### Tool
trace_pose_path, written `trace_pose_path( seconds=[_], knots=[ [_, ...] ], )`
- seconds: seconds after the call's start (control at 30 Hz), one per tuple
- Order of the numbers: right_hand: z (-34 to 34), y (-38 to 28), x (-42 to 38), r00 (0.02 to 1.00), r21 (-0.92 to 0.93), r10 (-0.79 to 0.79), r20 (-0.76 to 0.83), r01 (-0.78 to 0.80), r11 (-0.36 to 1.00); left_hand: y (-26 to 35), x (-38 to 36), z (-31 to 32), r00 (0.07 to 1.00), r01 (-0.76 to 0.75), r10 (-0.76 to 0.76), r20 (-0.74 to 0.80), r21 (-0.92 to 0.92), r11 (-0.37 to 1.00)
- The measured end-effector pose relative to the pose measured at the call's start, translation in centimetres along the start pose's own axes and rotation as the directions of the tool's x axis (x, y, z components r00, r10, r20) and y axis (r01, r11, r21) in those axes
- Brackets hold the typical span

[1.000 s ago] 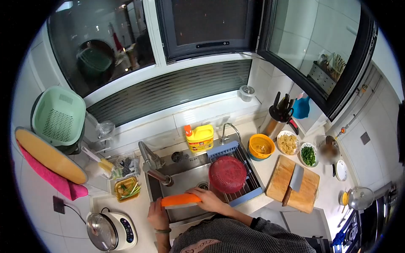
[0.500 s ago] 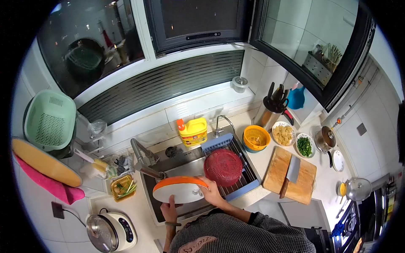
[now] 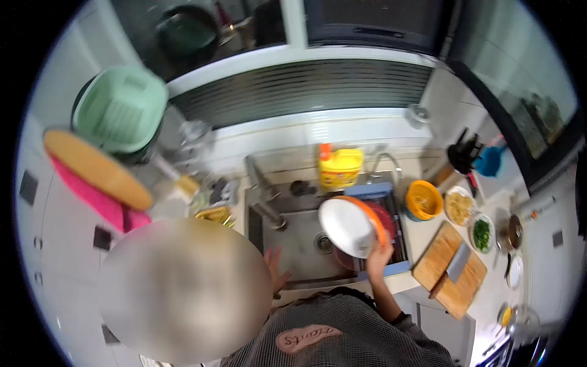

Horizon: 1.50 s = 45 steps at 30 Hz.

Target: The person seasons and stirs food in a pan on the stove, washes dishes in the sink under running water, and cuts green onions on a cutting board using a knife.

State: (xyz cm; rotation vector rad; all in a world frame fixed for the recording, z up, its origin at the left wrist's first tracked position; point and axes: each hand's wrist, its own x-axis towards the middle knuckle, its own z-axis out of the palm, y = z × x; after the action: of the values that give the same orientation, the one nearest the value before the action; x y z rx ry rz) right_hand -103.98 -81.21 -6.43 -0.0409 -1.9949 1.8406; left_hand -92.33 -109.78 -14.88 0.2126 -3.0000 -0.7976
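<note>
My right hand (image 3: 379, 255) grips the rim of a bowl (image 3: 343, 226), white on one face and orange around the outside. It is tilted over the right part of the sink (image 3: 299, 244), partly in front of a red colander (image 3: 384, 215) on the blue-ended drying rack (image 3: 382, 189). My left hand (image 3: 277, 272) is at the sink's near left side, fingers apart, with nothing seen in it. A large blurred oval hides part of that hand and arm.
A faucet (image 3: 264, 205) and a yellow jug (image 3: 340, 168) stand behind the sink. To the right are an orange basket (image 3: 424, 199), a cutting board (image 3: 449, 266) with a cleaver (image 3: 457, 263), and dishes of chopped greens (image 3: 481, 235) and pale food (image 3: 459, 207).
The bowl has moved right in my right hand and turned its white face to the left. My left hand has let go of it and moved away. The view has shifted left.
</note>
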Motion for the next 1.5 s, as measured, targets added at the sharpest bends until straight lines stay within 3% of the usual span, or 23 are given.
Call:
trace_pose_path(
  seconds=[0.03, 0.07, 0.1, 0.13, 0.23, 0.3, 0.4, 0.53, 0.6, 0.67, 0.7, 0.73, 0.8, 0.83, 0.97, 1.07, 1.17, 1.23, 1.33, 1.37, 1.4, 1.43, 1.5],
  knots=[
    [-0.7, 1.2, -0.1, 0.992, 0.081, 0.129, -0.007, -0.128, 0.988, 0.7, -0.3, 0.0, 0.999, 0.047, -0.047, -0.015, 0.003, 0.999],
    [-1.3, 2.3, 0.4, 1.0, -0.09, 0.003, -0.013, -0.004, 0.996, 1.6, -0.3, 0.0, 0.98, 0.197, -0.199, 0.019, -0.26, 0.945],
    [-2.0, 3.1, 0.4, 0.999, -0.094, 0.031, -0.014, -0.032, 0.995, 2.1, 0.0, 0.1, 0.945, 0.313, -0.315, 0.083, -0.503, 0.806],
    [-2.5, 3.3, 0.4, 0.998, -0.099, 0.057, -0.023, -0.059, 0.993, 1.3, -0.3, 1.0, 0.944, 0.313, -0.324, 0.071, -0.512, 0.8],
    [-3.8, 3.3, 0.6, 0.992, -0.113, 0.123, -0.031, -0.125, 0.986, -0.4, -1.2, 3.1, 0.968, 0.25, -0.242, 0.068, -0.355, 0.901],
    [-4.8, 3.5, 1.2, 0.99, -0.158, 0.138, -0.037, -0.142, 0.977, 0.8, -1.8, 2.6, 0.919, 0.355, -0.322, 0.226, -0.127, 0.926],
    [-5.1, 3.8, 2.0, 0.994, -0.201, 0.081, -0.074, -0.095, 0.975, -1.2, -2.1, 4.3, 0.92, 0.345, -0.304, 0.248, -0.146, 0.927],
    [-5.9, 3.6, 4.1, 0.989, -0.318, -0.116, -0.088, 0.082, 0.945, -1.6, -1.9, 3.9, 0.902, 0.383, -0.312, 0.299, -0.221, 0.897],
    [-6.2, 4.6, 5.6, 0.987, -0.4, -0.076, -0.138, 0.015, 0.916, -3.2, -2.5, 5.2, 0.931, 0.327, -0.274, 0.241, -0.221, 0.919],
    [-5.8, 4.3, 7.0, 0.989, -0.538, -0.101, -0.107, 0.028, 0.842, -2.3, -2.8, 3.8, 0.921, 0.353, -0.279, 0.273, -0.277, 0.894],
    [-6.0, 5.5, 7.6, 0.955, -0.68, -0.296, -0.023, 0.202, 0.704, -2.0, -2.4, 3.1, 0.913, 0.383, -0.301, 0.275, -0.331, 0.862],
    [-6.0, 6.0, 8.2, 0.952, -0.684, -0.303, -0.033, 0.199, 0.702, -2.6, -2.4, 3.6, 0.917, 0.372, -0.288, 0.275, -0.333, 0.866],
    [-5.8, 6.7, 9.4, 0.954, -0.771, -0.276, 0.121, 0.265, 0.578, -3.7, -2.9, 4.8, 0.928, 0.354, -0.301, 0.221, -0.269, 0.896],
    [-5.7, 7.8, 9.9, 0.923, -0.785, -0.351, 0.158, 0.333, 0.523, -2.1, -2.5, 3.3, 0.881, 0.445, -0.38, 0.282, -0.223, 0.867],
    [-5.1, 10.2, 10.6, 0.901, -0.836, -0.287, 0.325, 0.416, 0.357, -1.1, -2.6, 2.3, 0.892, 0.421, -0.382, 0.242, -0.136, 0.897],
    [-4.0, 12.9, 10.3, 0.883, -0.845, -0.236, 0.405, 0.46, 0.272, -1.1, -2.6, 2.0, 0.902, 0.413, -0.362, 0.235, -0.227, 0.882],
    [-2.9, 15.5, 9.2, 0.855, -0.811, -0.332, 0.398, 0.497, 0.308, -1.2, -2.4, 1.9, 0.848, 0.494, -0.391, 0.356, -0.269, 0.827],
    [-2.2, 15.3, 8.2, 0.901, -0.803, -0.178, 0.394, 0.432, 0.41, -4.2, -3.4, 5.5, 0.91, 0.41, -0.369, 0.189, -0.277, 0.869],
    [-1.6, 13.8, 7.4, 0.883, -0.791, -0.066, 0.465, 0.448, 0.416, -3.5, -2.8, 4.3, 0.89, 0.434, -0.456, 0.007, -0.318, 0.843],
    [-1.7, 15.0, 7.2, 0.877, -0.791, -0.089, 0.472, 0.466, 0.396, -3.4, -2.4, 3.6, 0.899, 0.428, -0.433, 0.062, -0.337, 0.839],
    [-2.0, 15.0, 7.1, 0.884, -0.799, -0.015, 0.467, 0.429, 0.421, -3.4, -2.3, 3.2, 0.908, 0.417, -0.401, 0.122, -0.36, 0.834],
    [-2.3, 15.0, 7.1, 0.887, -0.8, 0.007, 0.462, 0.413, 0.437, -4.9, -2.3, 4.2, 0.954, 0.296, -0.268, 0.133, -0.296, 0.908],
    [-3.1, 15.1, 7.9, 0.871, -0.788, 0.107, 0.479, 0.373, 0.491, -4.5, -1.9, 3.6, 0.943, 0.313, -0.264, 0.203, -0.269, 0.911]
  ],
)
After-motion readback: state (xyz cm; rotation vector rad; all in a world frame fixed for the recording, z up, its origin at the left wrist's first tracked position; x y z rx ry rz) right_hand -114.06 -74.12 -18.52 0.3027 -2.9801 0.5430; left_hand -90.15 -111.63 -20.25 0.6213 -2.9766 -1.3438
